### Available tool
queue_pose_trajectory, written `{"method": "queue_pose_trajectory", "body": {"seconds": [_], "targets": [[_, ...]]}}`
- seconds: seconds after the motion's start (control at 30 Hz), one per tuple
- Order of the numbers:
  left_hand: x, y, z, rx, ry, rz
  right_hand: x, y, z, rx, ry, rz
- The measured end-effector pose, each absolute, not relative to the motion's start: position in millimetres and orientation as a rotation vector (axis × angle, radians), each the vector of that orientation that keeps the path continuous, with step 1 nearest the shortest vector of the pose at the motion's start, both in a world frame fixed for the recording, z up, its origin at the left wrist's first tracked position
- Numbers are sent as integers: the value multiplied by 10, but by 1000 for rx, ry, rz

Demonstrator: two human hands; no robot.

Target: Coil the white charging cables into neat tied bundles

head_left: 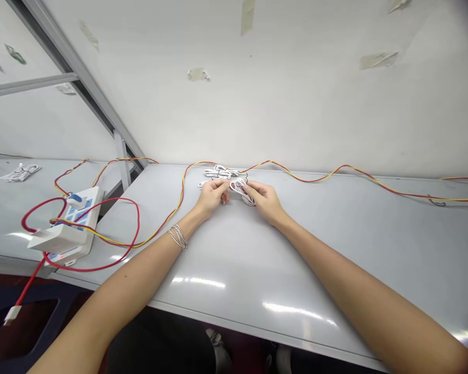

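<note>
Two bare forearms reach in from the bottom corners of the view and meet near the back of a pale grey table (234,249), with the hands close together. The right hand (265,202) pinches a looped white cable (239,191) between its fingers and thumb, holding the coil just above the tabletop. The left hand (212,196), with thin silver bracelets (178,237) at its wrist, closes its fingers toward the same spot. The view is too small to tell whether it grips the cable too. A thin dark strand (246,179) rises from the coil, though what it is remains unclear.

Just behind the hands lies a second bundle of looped white cable (220,171). Another white cable (21,173) sits neatly coiled on a separate table section at far left. A red-and-yellow twin wire (296,176) remains stretched out loose along the back edge, and looped red cable (138,228) sprawls around a white power strip (76,223) with blue switches. So one white coil looks gathered, while the coloured wires lie uncoiled.
</note>
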State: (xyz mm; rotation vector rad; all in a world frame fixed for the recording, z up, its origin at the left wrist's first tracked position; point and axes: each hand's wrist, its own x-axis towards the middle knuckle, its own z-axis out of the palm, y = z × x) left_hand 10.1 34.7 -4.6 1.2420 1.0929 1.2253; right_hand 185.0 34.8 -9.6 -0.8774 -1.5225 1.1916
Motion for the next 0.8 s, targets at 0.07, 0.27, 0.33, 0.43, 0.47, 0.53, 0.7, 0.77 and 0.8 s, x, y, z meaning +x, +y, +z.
{"method": "queue_pose_trajectory", "body": {"seconds": [0.07, 0.27, 0.33, 0.43, 0.47, 0.53, 0.7, 0.77, 0.8], "targets": [[100, 343, -40, 1238, 1094, 1226, 1842, 353, -98, -892, -1455, 1185], [105, 345, -46, 1238, 1078, 1248, 1841, 381, -117, -919, -1269, 1203], [104, 344, -54, 1238, 1063, 1250, 1855, 392, -111, -929, -1217, 1241], [96, 344, -69, 1247, 1045, 1252, 1878, 404, -93, -929, -1175, 1302], [94, 344, -74, 1253, 1043, 1253, 1884, 406, -87, -929, -1172, 1317], [96, 344, -83, 1272, 1044, 1250, 1894, 406, -78, -927, -1170, 1333], [134, 337, -90, 1342, 1068, 1260, 1908, 392, -62, -904, -1186, 1379], [151, 332, -87, 1355, 1077, 1266, 1912, 385, -52, -914, -1182, 1399], [155, 331, -85, 1356, 1082, 1267, 1914, 383, -48, -922, -1179, 1409]]}}
